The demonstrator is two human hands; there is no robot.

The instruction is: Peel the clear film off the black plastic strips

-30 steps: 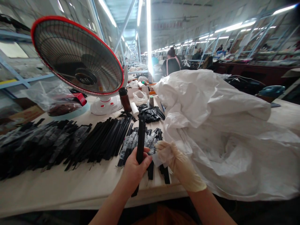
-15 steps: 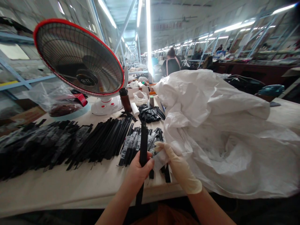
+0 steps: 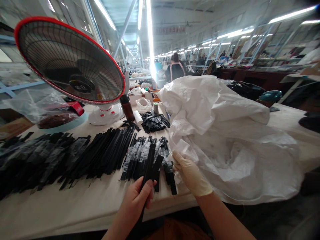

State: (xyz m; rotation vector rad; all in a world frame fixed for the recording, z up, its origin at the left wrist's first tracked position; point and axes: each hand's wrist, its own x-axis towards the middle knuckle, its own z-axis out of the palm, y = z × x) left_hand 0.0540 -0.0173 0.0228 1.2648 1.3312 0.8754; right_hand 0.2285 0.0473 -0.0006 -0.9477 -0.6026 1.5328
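My left hand (image 3: 140, 196), bare, is closed around black fabric strips (image 3: 149, 161). Two strip ends fan out above the thumb, and the lower end runs down past the table edge. My right hand (image 3: 188, 171) wears a thin cream glove. Its fingers are pinched at the near left side of a large crumpled white sheet (image 3: 225, 133); what lies between the fingertips I cannot make out. Just behind my left hand lies a row of black strips with clear plastic wrapped around their middles (image 3: 132, 156).
Bare black strips (image 3: 107, 150) and a wrapped pile (image 3: 37, 163) spread leftwards. Behind stand a red-rimmed fan heater (image 3: 75, 63), a brown bottle (image 3: 127, 108), a white roll (image 3: 137, 117), a thread spool (image 3: 155, 108) and short black pieces (image 3: 155, 122). A person (image 3: 175, 68) is farther back.
My left hand has moved down and left, and a second strip end now shows in it. The translucent plastic piece at my right fingers is no longer distinct. The view has shifted right.
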